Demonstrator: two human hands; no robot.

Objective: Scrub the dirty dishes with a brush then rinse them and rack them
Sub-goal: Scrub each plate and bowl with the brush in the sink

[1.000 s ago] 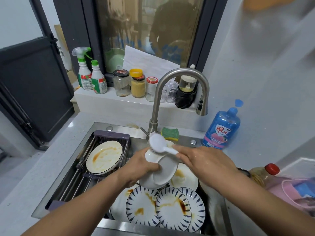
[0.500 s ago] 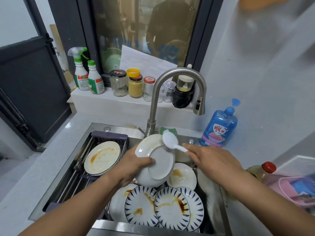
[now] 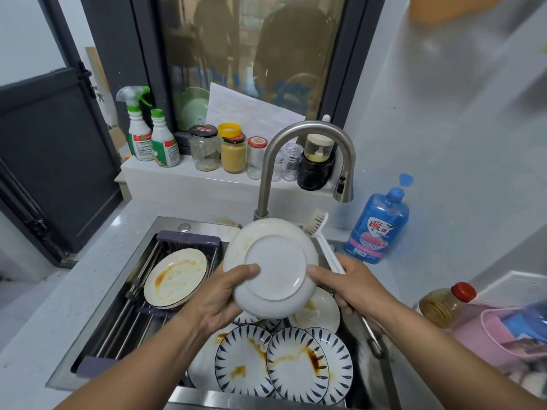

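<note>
Well, my left hand (image 3: 219, 294) pinches the white plate (image 3: 275, 267) by its near rim; my right hand (image 3: 355, 288) grips the brush (image 3: 318, 223), thumb against that plate's edge, dirty plates (image 3: 296, 362) crowding just below both.

At least seven plates (image 3: 275, 270), one brush (image 3: 316, 222), two green-capped bottles (image 3: 139, 137).

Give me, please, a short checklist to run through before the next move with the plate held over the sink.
1. Left hand grips white plate: ok.
2. Brush in right hand: ok.
3. Plate underside clean: not ok, orange smears near rim.
4. Plate's front clean: cannot tell, faces away.
5. Faucet running: not ok, no water seen.
6. Rack free of dirty dishes: not ok, stained plate in it.
</note>
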